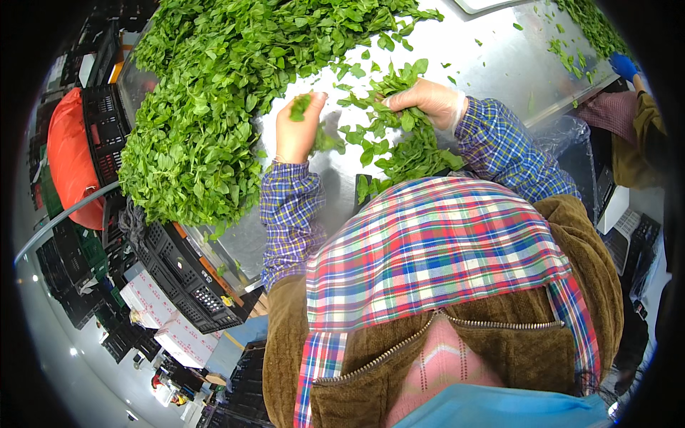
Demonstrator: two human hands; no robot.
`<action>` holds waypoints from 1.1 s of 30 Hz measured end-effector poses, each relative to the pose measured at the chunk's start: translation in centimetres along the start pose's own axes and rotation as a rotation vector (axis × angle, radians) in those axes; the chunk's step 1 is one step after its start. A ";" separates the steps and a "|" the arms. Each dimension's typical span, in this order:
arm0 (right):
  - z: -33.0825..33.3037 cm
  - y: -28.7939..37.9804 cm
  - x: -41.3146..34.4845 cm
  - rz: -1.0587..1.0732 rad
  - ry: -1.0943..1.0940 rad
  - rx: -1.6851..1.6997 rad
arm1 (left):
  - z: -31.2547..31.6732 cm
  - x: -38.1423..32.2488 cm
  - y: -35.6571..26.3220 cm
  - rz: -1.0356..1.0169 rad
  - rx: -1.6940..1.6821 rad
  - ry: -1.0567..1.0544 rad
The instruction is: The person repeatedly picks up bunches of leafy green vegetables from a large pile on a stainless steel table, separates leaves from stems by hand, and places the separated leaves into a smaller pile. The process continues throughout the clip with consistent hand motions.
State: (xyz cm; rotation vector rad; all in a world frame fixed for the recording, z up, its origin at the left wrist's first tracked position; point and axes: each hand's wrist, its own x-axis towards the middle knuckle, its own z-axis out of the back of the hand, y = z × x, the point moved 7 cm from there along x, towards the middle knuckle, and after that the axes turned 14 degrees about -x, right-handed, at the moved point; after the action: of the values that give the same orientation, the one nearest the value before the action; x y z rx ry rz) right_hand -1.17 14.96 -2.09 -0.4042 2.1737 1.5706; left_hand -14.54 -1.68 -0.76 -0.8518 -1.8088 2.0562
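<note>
Over a metal worktable (471, 59), my left hand (299, 128) pinches a small green leafy sprig (300, 107) between thumb and fingers. My right hand (425, 102), in a thin clear glove, grips a bunch of leafy green stems (396, 85). Below it, more loose greens (415, 158) lie close to my plaid apron (439, 246), whose edge hides part of them. A large heap of leafy greens (192, 123) covers the table's left and far side, next to my left hand. Scattered single leaves lie between the heap and my right hand.
Black plastic crates (187, 278) stand by the table's left edge, with a red bag (75, 155) beyond. At the far right, a co-worker's blue-gloved hand (623, 67) is beside another pile of greens (594, 27). A pale tray (484, 4) shows at the top.
</note>
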 end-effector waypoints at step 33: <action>-2.1 5.1 -1.6 0.390 -0.228 -1.161 | -6.3 -2.5 0.2 0.277 -0.291 0.331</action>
State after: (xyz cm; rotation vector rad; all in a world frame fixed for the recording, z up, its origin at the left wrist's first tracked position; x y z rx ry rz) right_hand -2.50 14.60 3.46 -0.0924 0.9972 2.8200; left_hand -8.80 1.95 -0.62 -1.5002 -1.9078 1.6819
